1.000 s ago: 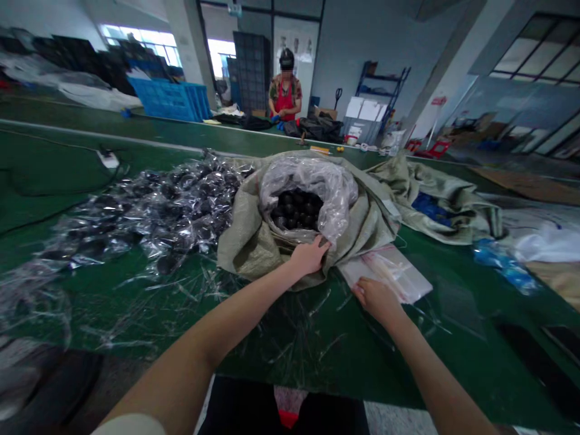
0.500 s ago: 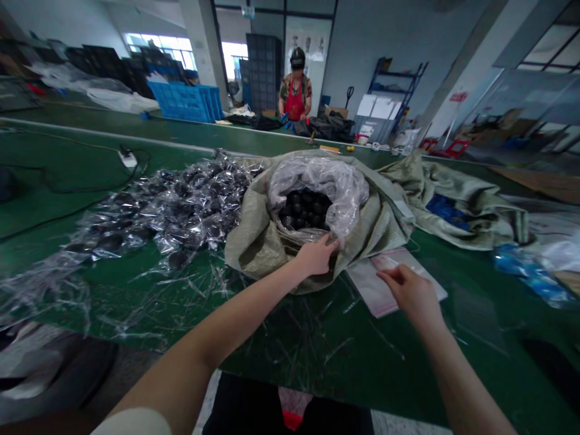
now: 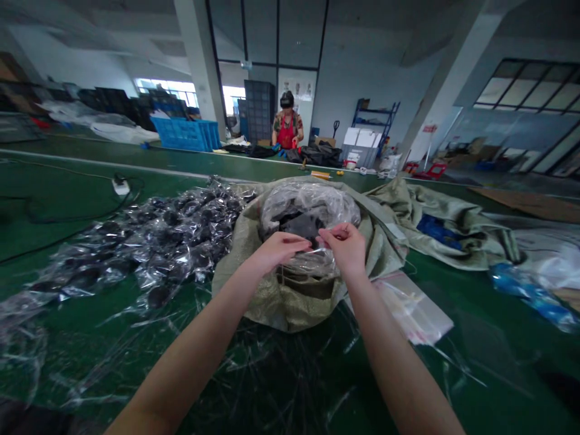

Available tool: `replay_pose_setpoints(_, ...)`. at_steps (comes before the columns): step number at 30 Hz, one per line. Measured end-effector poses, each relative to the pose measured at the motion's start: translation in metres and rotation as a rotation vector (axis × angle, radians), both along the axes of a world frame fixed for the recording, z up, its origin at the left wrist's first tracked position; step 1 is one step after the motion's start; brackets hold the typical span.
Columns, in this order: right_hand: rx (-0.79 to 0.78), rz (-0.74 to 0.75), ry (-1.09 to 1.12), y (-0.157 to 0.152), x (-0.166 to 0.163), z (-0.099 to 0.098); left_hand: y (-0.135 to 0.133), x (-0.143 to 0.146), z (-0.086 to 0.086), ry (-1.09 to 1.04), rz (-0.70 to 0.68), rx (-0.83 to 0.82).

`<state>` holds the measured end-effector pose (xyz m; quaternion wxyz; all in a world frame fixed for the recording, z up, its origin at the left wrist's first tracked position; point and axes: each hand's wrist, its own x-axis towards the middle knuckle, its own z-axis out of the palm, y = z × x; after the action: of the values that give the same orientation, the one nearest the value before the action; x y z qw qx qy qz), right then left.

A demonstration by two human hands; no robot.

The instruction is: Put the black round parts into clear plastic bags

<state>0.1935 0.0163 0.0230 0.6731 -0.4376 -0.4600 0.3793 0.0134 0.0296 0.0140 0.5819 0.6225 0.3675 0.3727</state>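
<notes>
Pinching a small clear plastic bag [image 3: 312,244] with left hand [image 3: 276,251] and right hand [image 3: 347,244], just above the big grey-green woven sack [image 3: 254,241] of black round pieces [image 3: 299,223] mid-bench. Heaped toward the left edge: many filled shiny clear packets [image 3: 149,235]. Lying right of the sack: flat empty clear bags [image 3: 414,308]. Sack looks far from empty.

A large workshop hall with pale grey-blue walls [image 3: 362,66] and a square white pillar [image 3: 199,66]; daylight enters through a window [image 3: 167,86] at the far left and a gridded window [image 3: 530,90] at right. Long green worktables [image 3: 67,181] run across the room. Blue crates [image 3: 185,134] stand at the back beside a dark rack [image 3: 259,109], with a blue metal shelf [image 3: 374,118] further right. A person in a red apron [image 3: 287,124] works at the far table
</notes>
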Motion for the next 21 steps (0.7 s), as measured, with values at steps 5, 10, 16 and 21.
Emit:
replay_pose_setpoints(5,-0.3,0.385,-0.02,0.009,0.008,-0.008,0.02,0.006,-0.003,0.085,0.315,0.135)
replay_pose_setpoints(10,-0.344,0.285,-0.146,0.01,0.013,-0.009,0.02,0.002,0.007,0.156,0.301,0.105)
replay_pose_setpoints(16,-0.309,0.072,-0.093,0.007,0.0,-0.006,0.004,0.0,0.022,0.219,-0.135,0.096)
replay_pose_setpoints(21,-0.33,0.09,-0.095,0.004,-0.012,-0.013,-0.004,0.014,0.02,0.391,0.106,0.411)
